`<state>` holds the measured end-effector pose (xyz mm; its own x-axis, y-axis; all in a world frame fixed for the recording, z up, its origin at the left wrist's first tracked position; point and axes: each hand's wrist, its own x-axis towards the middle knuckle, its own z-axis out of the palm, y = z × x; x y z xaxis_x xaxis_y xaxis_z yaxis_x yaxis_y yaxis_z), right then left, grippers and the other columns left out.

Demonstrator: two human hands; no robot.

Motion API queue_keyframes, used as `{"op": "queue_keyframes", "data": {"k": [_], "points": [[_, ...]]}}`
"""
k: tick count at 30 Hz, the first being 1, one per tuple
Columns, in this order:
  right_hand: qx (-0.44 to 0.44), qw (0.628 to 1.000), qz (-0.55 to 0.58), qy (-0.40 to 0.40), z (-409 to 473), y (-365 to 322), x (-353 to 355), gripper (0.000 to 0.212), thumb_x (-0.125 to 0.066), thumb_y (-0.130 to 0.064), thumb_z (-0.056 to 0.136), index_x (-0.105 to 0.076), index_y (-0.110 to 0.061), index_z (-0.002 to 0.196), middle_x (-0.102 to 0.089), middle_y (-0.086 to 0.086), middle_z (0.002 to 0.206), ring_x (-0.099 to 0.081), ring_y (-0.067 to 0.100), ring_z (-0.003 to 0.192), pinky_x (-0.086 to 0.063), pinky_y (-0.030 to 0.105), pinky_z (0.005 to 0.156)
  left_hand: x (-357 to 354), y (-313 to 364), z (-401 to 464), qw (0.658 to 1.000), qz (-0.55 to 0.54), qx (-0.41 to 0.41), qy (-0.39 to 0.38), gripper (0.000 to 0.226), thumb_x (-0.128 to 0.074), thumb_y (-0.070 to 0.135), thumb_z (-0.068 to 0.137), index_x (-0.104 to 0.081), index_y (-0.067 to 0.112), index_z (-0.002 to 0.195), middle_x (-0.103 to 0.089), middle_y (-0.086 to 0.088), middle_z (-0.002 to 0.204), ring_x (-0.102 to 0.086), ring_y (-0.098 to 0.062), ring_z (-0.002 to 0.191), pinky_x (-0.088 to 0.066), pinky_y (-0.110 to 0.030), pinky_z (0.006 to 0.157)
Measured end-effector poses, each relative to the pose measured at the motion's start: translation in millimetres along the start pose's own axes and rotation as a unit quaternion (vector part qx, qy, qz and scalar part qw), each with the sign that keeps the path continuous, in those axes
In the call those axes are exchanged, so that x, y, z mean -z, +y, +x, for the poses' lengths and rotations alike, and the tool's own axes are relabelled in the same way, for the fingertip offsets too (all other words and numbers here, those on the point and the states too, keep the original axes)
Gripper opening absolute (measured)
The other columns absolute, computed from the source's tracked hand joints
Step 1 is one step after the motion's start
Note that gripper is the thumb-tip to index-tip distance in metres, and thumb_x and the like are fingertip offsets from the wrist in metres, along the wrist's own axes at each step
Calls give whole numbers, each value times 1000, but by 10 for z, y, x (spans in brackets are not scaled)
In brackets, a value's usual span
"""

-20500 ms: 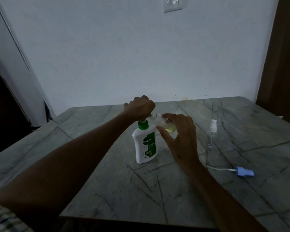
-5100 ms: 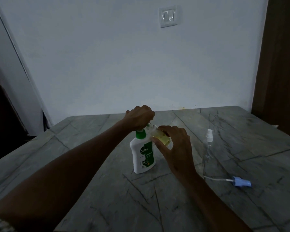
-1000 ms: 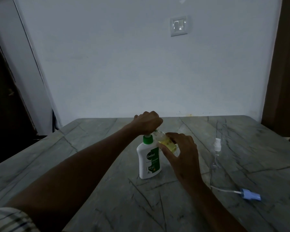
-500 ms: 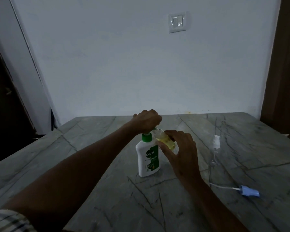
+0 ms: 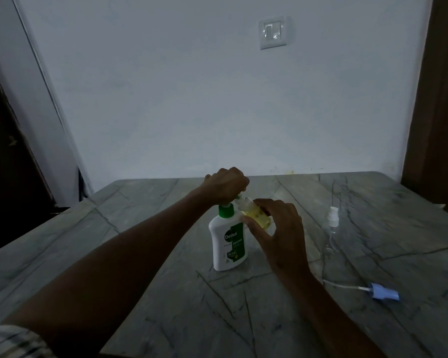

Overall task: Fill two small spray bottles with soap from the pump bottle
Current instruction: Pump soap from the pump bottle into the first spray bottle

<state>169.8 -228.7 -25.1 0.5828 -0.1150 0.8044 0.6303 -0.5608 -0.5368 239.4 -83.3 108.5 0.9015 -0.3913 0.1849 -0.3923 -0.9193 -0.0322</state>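
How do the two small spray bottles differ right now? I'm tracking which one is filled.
The spray bottle in the right hand is tilted, its mouth at the pump bottle's nozzle; the second spray bottle stands upright on the table.
The held one contains yellowish soap; the standing one looks clear and empty.
The held one is uncapped, and a blue spray head lies nearby; the standing one wears its white sprayer.
Both are small and transparent.

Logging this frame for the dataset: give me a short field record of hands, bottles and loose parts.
left hand: on top of the pump bottle, over its pump head
right hand: holding small bottle tilted at the spout, yellow soap inside
second spray bottle: upright on table, white sprayer on, looks empty
blue sprayer cap: lying on table with its tube, near right forearm
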Motion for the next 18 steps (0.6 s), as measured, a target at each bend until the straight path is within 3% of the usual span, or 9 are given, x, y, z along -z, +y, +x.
{"op": "queue_keyframes", "data": {"k": [10, 18], "points": [[7, 1000, 2, 15, 2, -17, 21, 47, -60, -61, 88, -67, -25, 117, -68, -7, 107, -55, 10, 99, -51, 42, 82, 145, 9, -16, 1000, -16, 23, 8, 37, -39, 23, 98, -66, 0, 110, -68, -12, 107, -66, -30, 97, -54, -57, 94], [7, 1000, -6, 8, -10, 22, -14, 47, -60, -61, 88, -66, -25, 118, -69, -5, 108, -57, 13, 99, -51, 43, 84, 41, 27, -44, 1000, 20, -2, 1, 27, -45, 14, 104, -66, -1, 113, -67, -14, 115, -65, -30, 104, -53, -57, 97]]}}
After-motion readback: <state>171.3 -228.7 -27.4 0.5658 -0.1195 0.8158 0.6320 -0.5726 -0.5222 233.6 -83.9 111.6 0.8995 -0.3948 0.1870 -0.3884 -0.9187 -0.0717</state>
